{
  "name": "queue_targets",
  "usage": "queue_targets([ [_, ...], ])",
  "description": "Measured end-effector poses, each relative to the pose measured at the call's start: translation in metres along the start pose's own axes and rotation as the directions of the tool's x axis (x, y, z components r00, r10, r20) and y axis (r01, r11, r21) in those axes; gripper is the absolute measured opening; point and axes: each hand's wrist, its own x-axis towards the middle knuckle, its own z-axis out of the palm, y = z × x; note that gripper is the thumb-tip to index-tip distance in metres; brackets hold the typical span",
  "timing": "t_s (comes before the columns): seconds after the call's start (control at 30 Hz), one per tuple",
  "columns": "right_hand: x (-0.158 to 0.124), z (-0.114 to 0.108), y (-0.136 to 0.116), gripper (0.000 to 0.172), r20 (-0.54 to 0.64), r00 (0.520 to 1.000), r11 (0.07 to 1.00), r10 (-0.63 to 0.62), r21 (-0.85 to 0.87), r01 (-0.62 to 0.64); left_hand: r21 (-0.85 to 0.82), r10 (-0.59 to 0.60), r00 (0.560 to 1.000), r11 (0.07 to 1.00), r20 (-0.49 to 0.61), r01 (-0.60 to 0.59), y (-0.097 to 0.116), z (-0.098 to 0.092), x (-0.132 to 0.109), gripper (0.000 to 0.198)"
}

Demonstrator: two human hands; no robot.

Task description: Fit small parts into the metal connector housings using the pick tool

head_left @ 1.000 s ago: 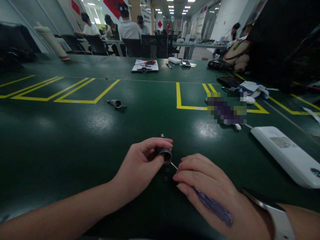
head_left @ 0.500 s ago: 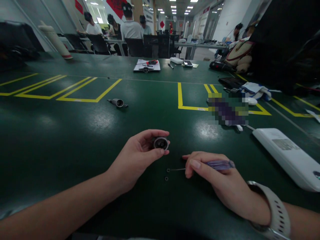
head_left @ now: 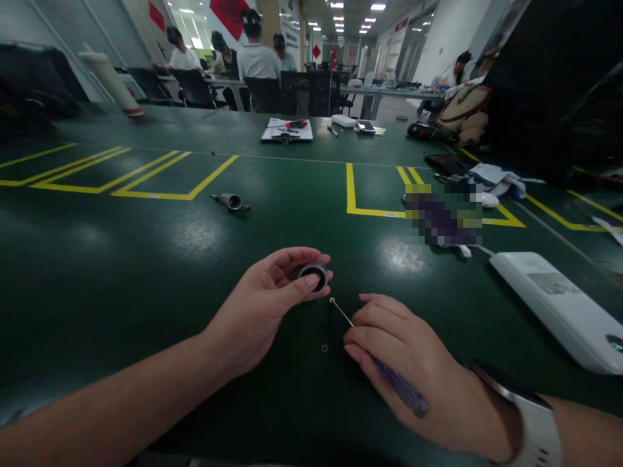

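Presently, left hand is pinching metal cup; right hand is gripping purple screwdriver, tip bearing small ring; second ring is lying nearby.

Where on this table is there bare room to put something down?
Bare table lies between the loose metal part and the yellow tape to its right, and left of the left hand. Crowded: right side, with white device and cloth; around screwdriver, small ring and right hand.

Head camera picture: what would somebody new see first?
Probably the left grip, mid-picture, holding a round metal part, thumb over its opening. Beside it, the right grip holds a purple-handled tool, a tiny ring at its tip. Beyond, yellow lines mark the green table.
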Motion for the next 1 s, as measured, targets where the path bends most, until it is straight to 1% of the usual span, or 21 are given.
queue_targets([
  [0.1, 0.000, -0.001, 0.000, 0.011, -0.074, 0.995, 0.998, -0.060, -0.030, 0.058, 0.061, -0.024, 1.000, 0.998, 0.012, 0.023, 0.000, -0.001, 0.000, 0.031],
  [0.17, -0.001, -0.002, -0.001, 0.009, -0.140, 0.984, 0.993, -0.112, -0.039, 0.107, 0.097, -0.027, 1.000, 0.995, 0.016, 0.025, 0.000, -0.002, 0.000, 0.036],
  [0.23, -0.001, -0.002, -0.001, 0.010, -0.194, 0.970, 0.989, -0.146, -0.048, 0.139, 0.139, -0.017, 1.000, 0.990, 0.021, 0.014, -0.001, -0.002, 0.000, 0.037],
  [0.33, -0.001, -0.003, -0.001, 0.011, -0.234, 0.957, 0.985, -0.169, -0.064, 0.158, 0.218, -0.011, 0.999, 0.976, 0.041, 0.002, -0.001, -0.001, -0.002, 0.037],
  [0.47, 0.001, -0.004, -0.002, 0.009, -0.228, 0.956, 0.982, -0.183, -0.092, 0.165, 0.290, -0.004, 0.999, 0.957, 0.052, -0.011, -0.003, 0.003, -0.004, 0.036],
  [0.63, 0.003, -0.002, -0.004, 0.007, -0.197, 0.968, 0.984, -0.155, -0.114, 0.134, 0.301, 0.023, 0.998, 0.953, 0.052, -0.038, -0.005, 0.004, -0.004, 0.032],
  [0.77, 0.004, 0.000, -0.004, 0.008, -0.195, 0.971, 0.986, -0.140, -0.120, 0.119, 0.329, 0.089, 0.995, 0.939, 0.045, -0.099, -0.005, 0.006, -0.005, 0.025],
  [0.87, 0.006, 0.000, -0.005, 0.007, -0.189, 0.969, 0.982, -0.161, -0.132, 0.138, 0.348, 0.133, 0.990, 0.927, 0.050, -0.143, -0.006, 0.007, -0.006, 0.021],
  [1.0, 0.008, -0.001, -0.006, 0.008, -0.181, 0.970, 0.980, -0.165, -0.142, 0.140, 0.343, 0.120, 0.992, 0.931, 0.039, -0.126, -0.006, 0.009, -0.006, 0.022],
])
